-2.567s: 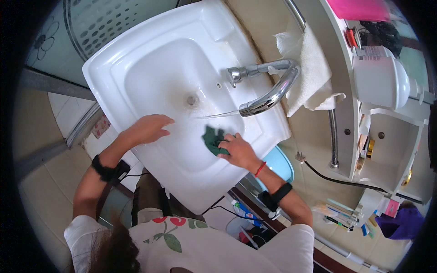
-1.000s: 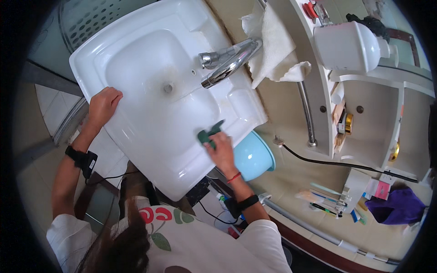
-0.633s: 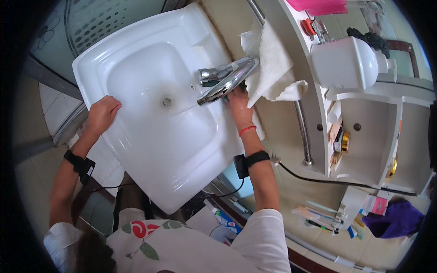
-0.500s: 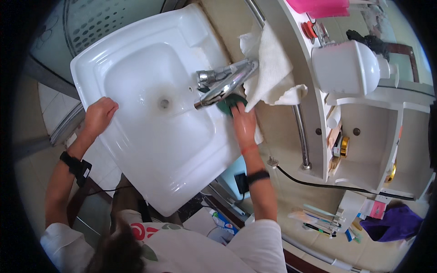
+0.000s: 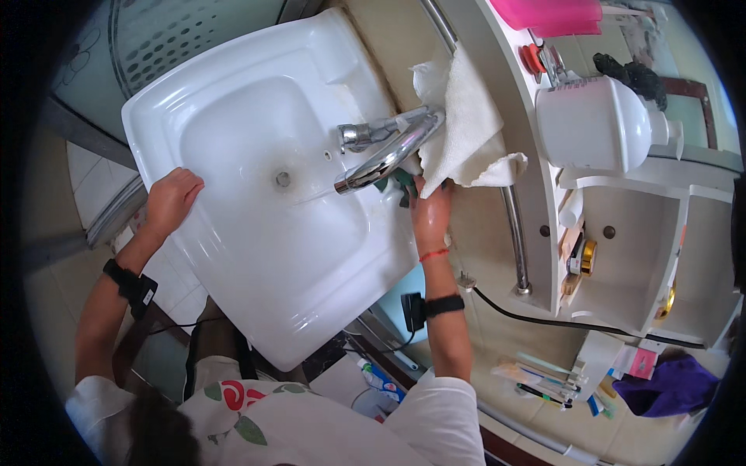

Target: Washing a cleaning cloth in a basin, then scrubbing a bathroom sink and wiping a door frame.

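Note:
A white sink [image 5: 256, 299] takes up the middle, with a drain hole and a chrome faucet [image 5: 386, 161] over its right side. My left hand [image 5: 172, 200] rests on the sink's left rim, its fingers curled into a loose fist with nothing visible in them. Behind the faucet, on the back right rim, my right hand [image 5: 432, 219] presses a dark green cloth [image 5: 402, 185]. Its fingertips are partly hidden under a hanging cream towel [image 5: 468, 124], and the cloth shows bunched beside them.
The towel hangs from a chrome rail [image 5: 513, 233] along the wall. A white shelf [image 5: 629, 225] holds a pump bottle [image 5: 592, 124] and a pink container [image 5: 548, 15]. A black cord with a plug [image 5: 466, 281] hangs near my right forearm. Toothbrushes [image 5: 544, 380] and a purple cloth [image 5: 668, 386] are at lower right.
My right hand has slid back along the rim, further under the towel, and the green cloth has bunched up beside it. My left hand has stayed on the left rim.

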`<state>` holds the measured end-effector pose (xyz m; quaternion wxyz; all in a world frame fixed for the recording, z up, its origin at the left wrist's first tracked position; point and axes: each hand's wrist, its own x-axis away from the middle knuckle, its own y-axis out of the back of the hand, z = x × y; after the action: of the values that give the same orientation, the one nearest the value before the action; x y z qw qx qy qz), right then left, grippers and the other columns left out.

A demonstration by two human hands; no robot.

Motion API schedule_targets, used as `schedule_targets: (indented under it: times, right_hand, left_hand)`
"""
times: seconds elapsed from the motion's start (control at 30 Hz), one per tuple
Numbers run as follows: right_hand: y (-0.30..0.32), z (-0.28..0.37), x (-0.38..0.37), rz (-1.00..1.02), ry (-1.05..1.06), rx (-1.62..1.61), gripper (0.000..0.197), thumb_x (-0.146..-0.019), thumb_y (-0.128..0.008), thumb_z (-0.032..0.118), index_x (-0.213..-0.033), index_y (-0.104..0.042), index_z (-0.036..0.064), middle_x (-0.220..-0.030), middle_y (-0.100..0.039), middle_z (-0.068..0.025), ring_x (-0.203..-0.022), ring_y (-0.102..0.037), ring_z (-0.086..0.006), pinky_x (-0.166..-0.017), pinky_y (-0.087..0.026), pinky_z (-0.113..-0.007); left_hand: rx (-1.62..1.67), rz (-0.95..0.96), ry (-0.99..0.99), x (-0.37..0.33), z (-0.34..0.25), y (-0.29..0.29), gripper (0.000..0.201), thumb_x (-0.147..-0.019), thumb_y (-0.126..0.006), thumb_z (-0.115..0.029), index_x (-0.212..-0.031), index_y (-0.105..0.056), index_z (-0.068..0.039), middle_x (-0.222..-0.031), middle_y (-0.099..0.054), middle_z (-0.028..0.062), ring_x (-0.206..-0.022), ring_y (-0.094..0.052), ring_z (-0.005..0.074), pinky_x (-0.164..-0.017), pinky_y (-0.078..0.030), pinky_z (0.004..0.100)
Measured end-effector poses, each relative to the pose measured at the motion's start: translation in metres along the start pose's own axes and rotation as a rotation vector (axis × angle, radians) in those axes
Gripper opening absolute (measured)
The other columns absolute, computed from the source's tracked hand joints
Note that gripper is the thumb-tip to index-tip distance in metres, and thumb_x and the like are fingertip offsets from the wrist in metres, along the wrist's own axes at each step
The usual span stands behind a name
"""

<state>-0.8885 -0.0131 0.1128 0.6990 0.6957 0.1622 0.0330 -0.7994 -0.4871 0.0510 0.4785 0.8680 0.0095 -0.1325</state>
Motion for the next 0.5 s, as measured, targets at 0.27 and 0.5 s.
schedule_targets:
  times: [0.27,0.5]
  right_hand:
    - [0.015,-0.014,0.113,0.029,-0.177,0.144,0.031,-0.074,-0.069,0.009,-0.104,-0.062,0.0055,-0.103,-0.06,-0.0127,-0.096,-0.057,-0.0342,-0.086,-0.044,-0.045]
    - [-0.001,0.09,0.081,0.26,-0.738,-1.261,0.025,-0.084,-0.07,0.02,-0.103,-0.065,0.0048,-0.092,-0.064,-0.0006,-0.079,-0.06,-0.0178,-0.072,-0.047,-0.027]
  left_hand:
    - [0.046,0.003,-0.008,0.001,-0.002,0.003,0.005,-0.079,-0.065,-0.007,-0.081,-0.063,-0.003,-0.081,-0.062,0.0101,-0.076,-0.06,0.0283,-0.067,-0.049,0.0362]
    - [-0.034,0.032,0.017,0.007,0.007,0.004,0.009,-0.082,-0.064,-0.013,-0.083,-0.063,-0.004,-0.082,-0.062,0.0096,-0.079,-0.06,0.028,-0.07,-0.049,0.0368]
